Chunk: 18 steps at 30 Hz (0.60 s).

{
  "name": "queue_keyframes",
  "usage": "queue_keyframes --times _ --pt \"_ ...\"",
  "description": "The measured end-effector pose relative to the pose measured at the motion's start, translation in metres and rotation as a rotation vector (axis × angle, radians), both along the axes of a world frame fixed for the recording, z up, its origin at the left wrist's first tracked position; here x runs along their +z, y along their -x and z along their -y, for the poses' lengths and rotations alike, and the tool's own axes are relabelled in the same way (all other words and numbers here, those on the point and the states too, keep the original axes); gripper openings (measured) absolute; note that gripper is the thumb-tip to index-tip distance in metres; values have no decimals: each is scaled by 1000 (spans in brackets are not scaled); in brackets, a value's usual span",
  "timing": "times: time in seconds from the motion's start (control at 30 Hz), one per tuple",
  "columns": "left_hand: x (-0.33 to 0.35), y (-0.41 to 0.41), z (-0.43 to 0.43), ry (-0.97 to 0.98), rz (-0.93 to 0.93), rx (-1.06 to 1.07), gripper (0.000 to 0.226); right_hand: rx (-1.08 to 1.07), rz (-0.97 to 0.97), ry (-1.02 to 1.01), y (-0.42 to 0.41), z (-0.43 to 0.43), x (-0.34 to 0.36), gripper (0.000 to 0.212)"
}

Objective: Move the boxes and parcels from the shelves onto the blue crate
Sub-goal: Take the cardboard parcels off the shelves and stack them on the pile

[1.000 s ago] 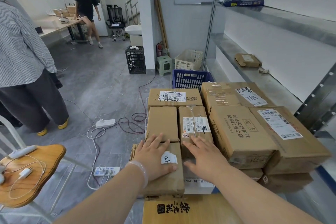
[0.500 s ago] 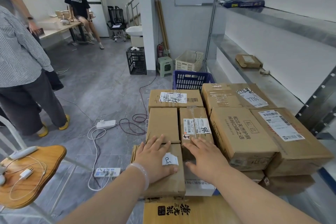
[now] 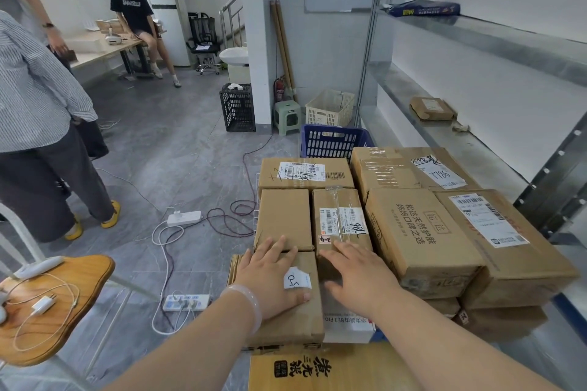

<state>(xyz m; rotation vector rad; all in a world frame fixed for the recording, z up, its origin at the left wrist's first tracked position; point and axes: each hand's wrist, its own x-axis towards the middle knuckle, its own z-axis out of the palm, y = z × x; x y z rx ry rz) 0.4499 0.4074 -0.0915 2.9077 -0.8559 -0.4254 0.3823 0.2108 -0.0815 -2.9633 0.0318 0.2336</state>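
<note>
**Item:** small brown carton (image 3: 301, 317) with a torn white slip marked "OS" on its top. It lies flat at the end of the cardboard stack farthest from the blue crate (image 3: 333, 141), closest to me.

**My left hand (image 3: 270, 276):** palm down on this carton's top, fingers straight and spread. The tips reach the seam with the plain carton (image 3: 282, 216), the next one toward the crate. My thumb lies beside the slip.

**My right hand (image 3: 359, 276):** flat, fingers straight and close together, resting on the taped carton (image 3: 336, 203) marked "98L" at its end away from the crate, gripping nothing.

**Steel shelf (image 3: 476, 149), right of the crate:** one flat brown parcel (image 3: 432, 108).
</note>
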Motion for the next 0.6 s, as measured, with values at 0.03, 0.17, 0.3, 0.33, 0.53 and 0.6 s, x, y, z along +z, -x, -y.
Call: queue_keyframes --times 0.03,0.17,0.3,0.33,0.53,0.6 --pt "0 0 0 -1 -2 0 94 -2 -3 -3 0 0 0 64" --pt "0 0 1 9 -7 1 94 -4 -15 -9 0 1 1 64" --pt "-2 0 0 9 7 2 94 4 -18 -1 2 0 3 65" --pt "-2 1 0 11 11 2 93 3 -16 1 2 -1 3 66" --pt "-2 6 -5 9 39 -16 86 -14 3 -12 4 2 1 67" --pt "-2 9 -6 5 41 -24 84 -11 1 -9 5 3 1 68"
